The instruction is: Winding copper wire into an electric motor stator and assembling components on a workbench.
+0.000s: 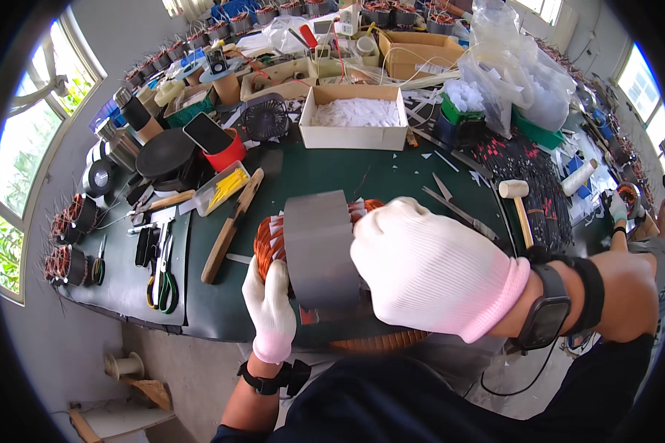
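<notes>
A motor stator (319, 247) with a grey core lies on its side at the near edge of the green table. Orange copper windings (267, 240) bulge from both of its ends, with white paper tabs between them. My left hand (270, 301), in a white knit glove, grips the left end, its thumb up against the coils. At the right end my right hand (421, 266), gloved the same way, is closed with its back toward me. Its fingertips are hidden, so what they hold there cannot be made out.
Left of the stator lie a wooden-handled knife (233, 225), a box of yellow strips (224, 188) and scissors (164, 269). A mallet (521, 207) and pointed scissors (458, 207) lie right. Behind stands a box of white paper pieces (355, 122). Another person's gloved hand (618, 209) works far right.
</notes>
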A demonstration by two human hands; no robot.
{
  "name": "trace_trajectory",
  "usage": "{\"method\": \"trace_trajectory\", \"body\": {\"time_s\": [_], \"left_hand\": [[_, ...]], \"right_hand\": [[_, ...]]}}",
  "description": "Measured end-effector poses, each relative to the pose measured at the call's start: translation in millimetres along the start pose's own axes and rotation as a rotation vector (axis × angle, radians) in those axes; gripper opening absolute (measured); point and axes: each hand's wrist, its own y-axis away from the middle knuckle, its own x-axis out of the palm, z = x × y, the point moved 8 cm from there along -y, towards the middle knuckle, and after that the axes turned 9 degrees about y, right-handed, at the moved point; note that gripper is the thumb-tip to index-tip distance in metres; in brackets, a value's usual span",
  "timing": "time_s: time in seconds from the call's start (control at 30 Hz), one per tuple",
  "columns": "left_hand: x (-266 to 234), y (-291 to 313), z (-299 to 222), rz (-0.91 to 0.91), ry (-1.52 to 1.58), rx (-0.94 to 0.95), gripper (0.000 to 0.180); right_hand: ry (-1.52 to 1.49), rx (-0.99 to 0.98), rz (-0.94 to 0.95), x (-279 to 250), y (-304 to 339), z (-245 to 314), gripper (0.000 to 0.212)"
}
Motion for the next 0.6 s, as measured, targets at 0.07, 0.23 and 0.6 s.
{"method": "trace_trajectory", "body": {"time_s": [0.07,0.23,0.6], "left_hand": [[18,-4,1,0.047,-0.006,0.017,0.040],[11,-2,-4,-0.014,-0.087,0.040,0.040],[4,-2,0,0.023,-0.031,0.070,0.037]], "right_hand": [[0.043,-0.013,0.069,-15,-1,-2,0.013],[-0.353,0.078,0.216,17,-12,-2,0.009],[-0.125,-0.101,0.516,44,39,10,0.008]]}}
